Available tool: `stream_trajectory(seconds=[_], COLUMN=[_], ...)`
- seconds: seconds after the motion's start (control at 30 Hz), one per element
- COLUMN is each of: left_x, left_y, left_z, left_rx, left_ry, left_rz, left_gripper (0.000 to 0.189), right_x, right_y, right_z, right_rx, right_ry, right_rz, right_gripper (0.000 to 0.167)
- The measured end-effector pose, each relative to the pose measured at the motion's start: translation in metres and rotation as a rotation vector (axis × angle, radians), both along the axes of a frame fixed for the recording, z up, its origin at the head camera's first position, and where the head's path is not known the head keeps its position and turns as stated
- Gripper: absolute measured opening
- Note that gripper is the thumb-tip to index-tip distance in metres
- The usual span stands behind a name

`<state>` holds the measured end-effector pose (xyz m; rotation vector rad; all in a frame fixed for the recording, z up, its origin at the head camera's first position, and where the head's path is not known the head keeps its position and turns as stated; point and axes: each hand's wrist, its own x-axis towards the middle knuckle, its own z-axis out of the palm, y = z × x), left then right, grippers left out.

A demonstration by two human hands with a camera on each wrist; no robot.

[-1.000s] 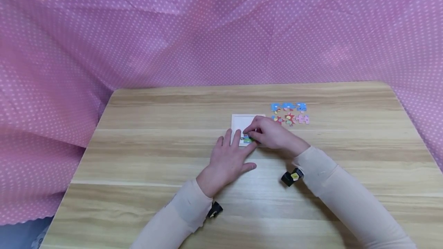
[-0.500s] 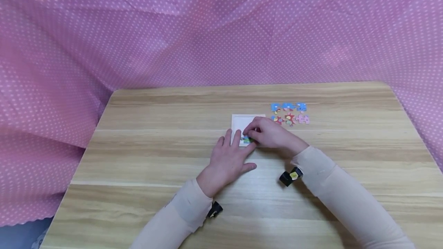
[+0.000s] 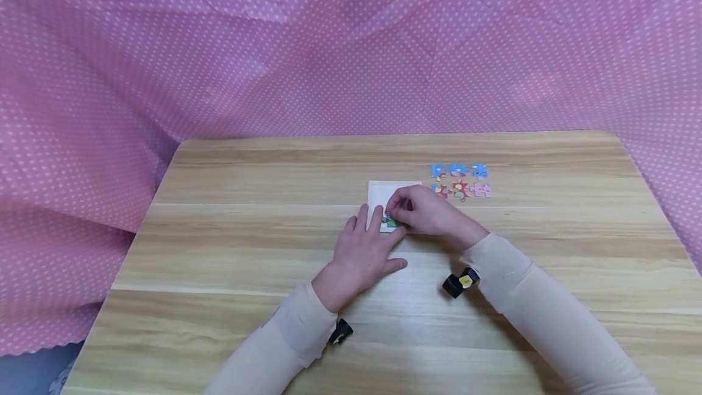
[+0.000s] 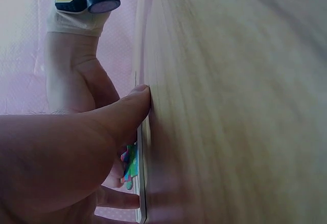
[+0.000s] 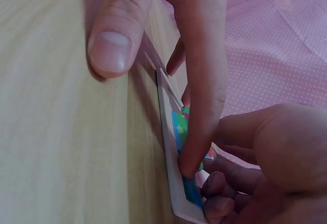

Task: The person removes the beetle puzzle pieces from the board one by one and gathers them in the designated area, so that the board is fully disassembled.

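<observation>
A white puzzle tray point(image 3: 378, 191) lies on the table, partly under both hands. Green and blue jigsaw pieces point(image 5: 180, 127) sit along its near edge. My left hand point(image 3: 358, 255) rests over the tray's near left corner with fingers spread; its index finger point(image 5: 203, 106) presses on the pieces. Thumb and index finger of my right hand point(image 3: 430, 212) pinch a small jigsaw piece point(image 5: 209, 154), mostly covered by the fingers, just above the laid pieces. In the left wrist view some colourful pieces point(image 4: 132, 162) show between the hands, at the tray's edge.
Several loose jigsaw pieces lie in two rows right of the tray, blue ones point(image 3: 458, 169) behind and red and pink ones point(image 3: 462, 189) in front. The wooden table point(image 3: 247, 249) ends at a pink dotted cloth point(image 3: 351, 47). Each wrist carries a black camera point(image 3: 460, 281).
My right hand shifts very slightly over the tray, still pinching at the same spot. The left hand stays in place, and the loose pieces lie as before.
</observation>
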<state>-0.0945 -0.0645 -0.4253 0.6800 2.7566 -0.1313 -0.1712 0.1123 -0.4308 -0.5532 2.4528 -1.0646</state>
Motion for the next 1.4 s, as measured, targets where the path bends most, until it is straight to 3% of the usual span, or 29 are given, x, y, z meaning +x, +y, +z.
stream_trajectory(seconds=[0.6, 1.4], left_x=[0.0, -0.001], left_y=[0.0, 0.0], left_z=[-0.002, -0.002], left_rx=[-0.02, -0.018], left_ry=[0.016, 0.045], left_rz=[-0.014, -0.03], left_gripper=[0.069, 0.069], right_x=[0.005, 0.019], right_y=[0.005, 0.051], right_z=[0.001, 0.008], right_rx=[-0.063, -0.068], right_ry=[-0.036, 0.091], right_rz=[-0.1, -0.167], right_gripper=[0.017, 0.016])
